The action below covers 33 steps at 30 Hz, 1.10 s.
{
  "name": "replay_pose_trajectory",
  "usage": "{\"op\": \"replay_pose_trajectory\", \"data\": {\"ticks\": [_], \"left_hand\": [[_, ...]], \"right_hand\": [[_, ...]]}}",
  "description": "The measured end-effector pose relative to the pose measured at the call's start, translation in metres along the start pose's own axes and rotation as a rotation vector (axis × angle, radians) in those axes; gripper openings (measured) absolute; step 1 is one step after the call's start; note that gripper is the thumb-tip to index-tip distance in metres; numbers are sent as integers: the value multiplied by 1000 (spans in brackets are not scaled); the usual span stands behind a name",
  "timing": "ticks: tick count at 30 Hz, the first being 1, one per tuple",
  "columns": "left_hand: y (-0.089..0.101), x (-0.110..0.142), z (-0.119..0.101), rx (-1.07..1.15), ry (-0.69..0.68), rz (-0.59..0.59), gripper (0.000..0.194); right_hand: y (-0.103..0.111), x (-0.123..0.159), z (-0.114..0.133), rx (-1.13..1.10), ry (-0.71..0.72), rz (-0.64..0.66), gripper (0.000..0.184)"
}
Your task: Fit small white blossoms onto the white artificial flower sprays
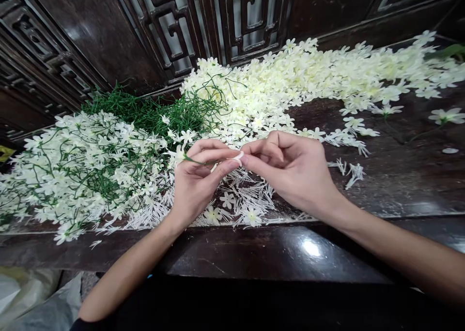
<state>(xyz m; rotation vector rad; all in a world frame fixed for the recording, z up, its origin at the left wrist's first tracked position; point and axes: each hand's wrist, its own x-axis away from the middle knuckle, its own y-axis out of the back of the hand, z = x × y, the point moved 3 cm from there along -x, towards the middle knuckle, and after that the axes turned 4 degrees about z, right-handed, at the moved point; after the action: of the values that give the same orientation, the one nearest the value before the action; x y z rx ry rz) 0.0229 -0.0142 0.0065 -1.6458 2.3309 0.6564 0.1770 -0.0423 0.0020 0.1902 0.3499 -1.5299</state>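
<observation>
My left hand [194, 186] is closed, with the green stem of a white artificial flower [178, 154] running between its fingers. The flower head pokes out at the left side of that hand. A small white petal-like piece [239, 157] shows where the fingertips of both hands meet. My right hand [300, 173] pinches that piece from the right, its other fingers curled. Beneath the hands lie thin white stamen-like sticks [250, 193] and a few loose blossoms [212, 215].
Cream-white flower heads [327, 74] are heaped along the back. Green stems [145, 109] lie tangled left of them, behind a pile of stemmed white flowers [98, 161]. Everything rests on a dark wooden bench [414, 176] with a carved lattice back [167, 26]. Plastic bags [47, 302] sit at lower left.
</observation>
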Motion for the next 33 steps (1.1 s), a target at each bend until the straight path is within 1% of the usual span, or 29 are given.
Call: {"op": "replay_pose_trajectory", "data": {"ticks": [6,9,12,14,18,22,26,30,32,33], "left_hand": [[1,0,-5,62,-14,40,21],[2,-1,-6,133,33,84,24],[1,-1,-10,168,85,124,26],[1,-1,-13,172,113,141,27],[2,1,-15,165,193,175,21],[4,1,-13,161,267,235,15],[4,0,-12,192,313,283,17],[4,-2,-10,218,252,235,19],[5,-3,-7,238,226,226,21],[5,-3,-6,252,217,228,21]], "right_hand": [[-1,-3,-13,-219,-94,142,44],[-1,-2,-14,-307,-166,211,42],[0,-2,-13,-322,-244,259,42],[1,-1,-11,-316,-268,269,43],[0,-1,-12,-326,-326,302,45],[-2,-1,-15,-370,-377,306,47],[-3,-1,-18,-379,-413,286,46],[-2,-2,-20,-431,-425,224,48],[-2,-4,-20,-476,-404,219,43],[-2,-4,-19,-496,-391,235,37]]}}
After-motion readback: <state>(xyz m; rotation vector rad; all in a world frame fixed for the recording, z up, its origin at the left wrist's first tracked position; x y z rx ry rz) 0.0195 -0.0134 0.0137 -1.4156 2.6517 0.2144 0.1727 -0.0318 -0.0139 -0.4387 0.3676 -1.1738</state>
